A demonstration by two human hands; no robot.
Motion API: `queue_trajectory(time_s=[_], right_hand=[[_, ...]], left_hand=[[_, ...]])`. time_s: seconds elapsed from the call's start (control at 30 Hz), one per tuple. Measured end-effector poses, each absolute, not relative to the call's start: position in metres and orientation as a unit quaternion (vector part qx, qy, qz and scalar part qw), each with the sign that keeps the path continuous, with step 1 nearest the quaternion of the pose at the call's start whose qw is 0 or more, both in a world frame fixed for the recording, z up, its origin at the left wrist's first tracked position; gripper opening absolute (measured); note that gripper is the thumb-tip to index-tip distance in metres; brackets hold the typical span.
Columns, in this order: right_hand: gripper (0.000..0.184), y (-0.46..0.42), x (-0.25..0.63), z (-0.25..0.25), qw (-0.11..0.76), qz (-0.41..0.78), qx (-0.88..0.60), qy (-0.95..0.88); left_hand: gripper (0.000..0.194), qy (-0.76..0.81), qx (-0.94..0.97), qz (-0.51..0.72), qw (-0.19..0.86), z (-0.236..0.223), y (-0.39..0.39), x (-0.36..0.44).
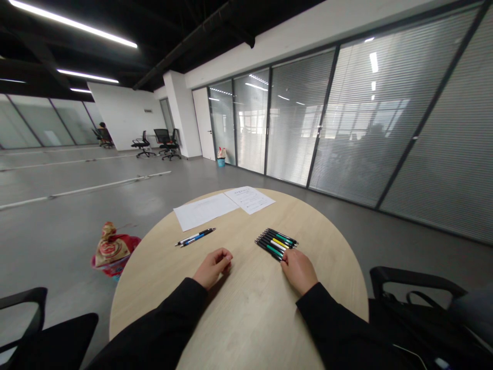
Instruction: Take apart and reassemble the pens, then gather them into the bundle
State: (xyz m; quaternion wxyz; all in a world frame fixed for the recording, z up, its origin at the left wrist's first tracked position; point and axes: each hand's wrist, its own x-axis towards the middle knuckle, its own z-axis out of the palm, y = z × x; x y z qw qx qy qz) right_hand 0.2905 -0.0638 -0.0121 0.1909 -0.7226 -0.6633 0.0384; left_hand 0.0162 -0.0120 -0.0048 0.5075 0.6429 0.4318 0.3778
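My left hand [213, 266] rests on the round wooden table [246, 318] with its fingers curled into a loose fist, nothing visible in it. My right hand [299, 270] lies on the table with its fingertips touching the near end of a row of several pens [276, 242], black with green, yellow and white barrels. Two more pens [195, 237] lie side by side farther left, beyond my left hand. Two white paper sheets [206, 210] [250, 199] lie at the table's far edge.
Black office chairs stand at the near left [34, 329] and near right [416, 298]. A red patterned bag [113, 250] sits on the grey floor left of the table. Glass partitions with blinds [346, 128] run along the right. More chairs [157, 143] stand far back.
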Motion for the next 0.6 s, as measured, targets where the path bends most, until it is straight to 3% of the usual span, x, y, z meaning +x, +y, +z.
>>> queue_trajectory(time_s=[0.4,0.47,0.6], right_hand=[[0.009,-0.066,0.286,-0.008,0.223,0.024,-0.721,-0.655],[0.008,-0.069,0.281,-0.003,0.245,0.028,-0.710,-0.660],[0.010,-0.074,0.267,0.001,0.256,0.064,-0.648,-0.715]], left_hand=[[0.039,0.429,0.647,0.382,0.501,-0.006,-0.011,0.015],[0.035,0.438,0.666,0.383,0.466,-0.006,-0.010,0.013],[0.020,0.480,0.739,0.373,0.290,-0.005,-0.007,0.004]])
